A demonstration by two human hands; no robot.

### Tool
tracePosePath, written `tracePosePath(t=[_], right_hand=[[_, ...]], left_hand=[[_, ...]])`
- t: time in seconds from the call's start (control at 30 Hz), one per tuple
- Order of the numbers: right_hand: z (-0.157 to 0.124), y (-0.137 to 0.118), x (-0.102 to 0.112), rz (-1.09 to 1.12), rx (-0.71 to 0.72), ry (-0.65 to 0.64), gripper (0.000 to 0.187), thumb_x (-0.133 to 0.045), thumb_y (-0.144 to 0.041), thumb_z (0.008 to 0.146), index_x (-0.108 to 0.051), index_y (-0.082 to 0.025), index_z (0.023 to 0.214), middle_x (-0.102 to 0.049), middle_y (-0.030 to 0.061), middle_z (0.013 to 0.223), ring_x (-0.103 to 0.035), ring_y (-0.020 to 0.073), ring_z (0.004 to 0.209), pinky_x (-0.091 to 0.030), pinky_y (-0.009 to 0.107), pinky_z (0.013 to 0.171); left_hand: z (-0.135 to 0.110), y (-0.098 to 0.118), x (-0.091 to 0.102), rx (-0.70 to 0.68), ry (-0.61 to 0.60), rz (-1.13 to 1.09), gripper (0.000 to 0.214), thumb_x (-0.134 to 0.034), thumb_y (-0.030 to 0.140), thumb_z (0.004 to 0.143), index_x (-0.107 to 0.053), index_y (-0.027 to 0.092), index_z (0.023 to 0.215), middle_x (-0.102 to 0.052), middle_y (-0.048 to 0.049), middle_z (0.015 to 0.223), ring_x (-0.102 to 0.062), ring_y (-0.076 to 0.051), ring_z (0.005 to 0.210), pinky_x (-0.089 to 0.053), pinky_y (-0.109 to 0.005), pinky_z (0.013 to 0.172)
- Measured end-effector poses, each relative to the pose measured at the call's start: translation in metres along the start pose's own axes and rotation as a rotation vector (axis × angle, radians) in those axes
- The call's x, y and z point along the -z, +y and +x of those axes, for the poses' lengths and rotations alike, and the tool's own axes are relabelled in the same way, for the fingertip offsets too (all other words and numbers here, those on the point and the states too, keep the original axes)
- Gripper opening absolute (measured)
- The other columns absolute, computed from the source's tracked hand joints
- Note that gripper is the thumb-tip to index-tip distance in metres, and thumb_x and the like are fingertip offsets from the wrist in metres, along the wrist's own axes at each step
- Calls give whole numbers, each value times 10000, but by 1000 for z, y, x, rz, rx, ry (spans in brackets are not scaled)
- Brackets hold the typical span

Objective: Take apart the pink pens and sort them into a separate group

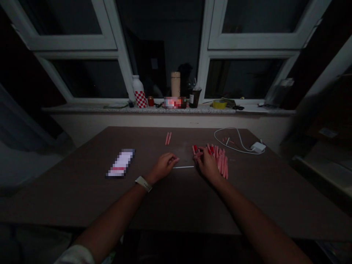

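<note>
My right hand [208,164] is closed at the left side of a pile of slim pink pens [222,161], a few of them with red parts. Between its fingertips is a pink pen piece [198,155]; the hand hides part of the pile. Left of it, my left hand [164,165] has its fingers drawn together in a pinch, and whatever they may hold is too small to tell. A thin white rod [183,167] lies on the table between the hands. Farther back, two pink pens [168,138] lie side by side, apart from the pile.
The brown table [154,209] carries a phone [121,163] at left. At back right, a white cable with a charger [257,147] loops around small pink pieces and a short white stick [228,141]. Bottles, a cup and yellow tape [219,104] stand on the windowsill [110,109].
</note>
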State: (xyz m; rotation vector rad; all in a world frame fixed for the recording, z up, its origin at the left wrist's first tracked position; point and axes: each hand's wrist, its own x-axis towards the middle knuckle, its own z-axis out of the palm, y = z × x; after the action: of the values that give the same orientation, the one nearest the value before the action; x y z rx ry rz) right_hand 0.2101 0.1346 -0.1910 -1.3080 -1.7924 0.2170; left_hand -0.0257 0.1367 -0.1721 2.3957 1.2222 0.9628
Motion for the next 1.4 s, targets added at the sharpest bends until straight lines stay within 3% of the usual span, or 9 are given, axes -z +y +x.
tracePosePath(t=[0.2, 0.37, 0.67, 1.0, 1.17, 1.27, 1.4], right_hand=[[-2, -1, -2, -158, 27, -23, 418, -519, -172, 837, -507, -130, 1253, -627, 148, 1053, -569, 283, 978, -442, 394, 846], [-2, -6, -2, -170, 36, -3, 493, -549, -211, 842, -462, -130, 1321, -597, 160, 1102, -529, 294, 1025, -434, 414, 876], [-2, -6, -12, -235, 56, -93, 535, -616, -229, 836, -477, -178, 1350, -601, 155, 1036, -541, 273, 923, -441, 403, 844], [-6, -5, -15, -239, 44, -66, 468, -628, -250, 841, -522, -164, 1289, -590, 135, 970, -549, 257, 886, -459, 367, 801], [-2, -9, -3, -184, 74, -34, 520, -676, -337, 814, -502, -172, 1276, -629, 121, 1035, -534, 291, 1020, -429, 405, 886], [3, -13, 11, -158, 96, 26, 366, -622, -363, 853, -555, -176, 1160, -650, 107, 1030, -553, 276, 1006, -393, 415, 924], [7, -22, 29, -181, 31, 87, 189, -553, -370, 896, -588, -194, 958, -677, 78, 926, -591, 229, 881, -399, 328, 806]], left_hand=[[-6, 1, -4, 15, -48, -69, 291, -489, 424, 932, -637, 178, 978, -647, -49, 923, -569, -154, 756, -431, -270, 719], [-7, 6, -7, 11, -68, -71, 293, -485, 437, 932, -622, 179, 911, -659, -57, 949, -591, -172, 818, -440, -289, 784], [-9, 7, -9, 62, -54, -74, 319, -475, 465, 925, -621, 182, 916, -666, -38, 865, -552, -150, 687, -421, -264, 666], [-11, 9, -9, 44, -28, -62, 328, -484, 469, 923, -629, 177, 959, -632, -20, 809, -543, -147, 684, -405, -256, 648], [-11, 10, -8, 55, 0, -57, 339, -481, 465, 926, -625, 172, 1017, -634, -30, 831, -543, -150, 689, -419, -266, 672], [-12, 11, -7, 55, 4, -78, 324, -468, 439, 938, -626, 168, 1019, -645, -49, 877, -564, -161, 741, -434, -272, 702], [-12, 9, -5, 61, 12, -92, 298, -470, 412, 941, -625, 172, 1029, -650, -61, 919, -580, -172, 804, -445, -278, 739]])
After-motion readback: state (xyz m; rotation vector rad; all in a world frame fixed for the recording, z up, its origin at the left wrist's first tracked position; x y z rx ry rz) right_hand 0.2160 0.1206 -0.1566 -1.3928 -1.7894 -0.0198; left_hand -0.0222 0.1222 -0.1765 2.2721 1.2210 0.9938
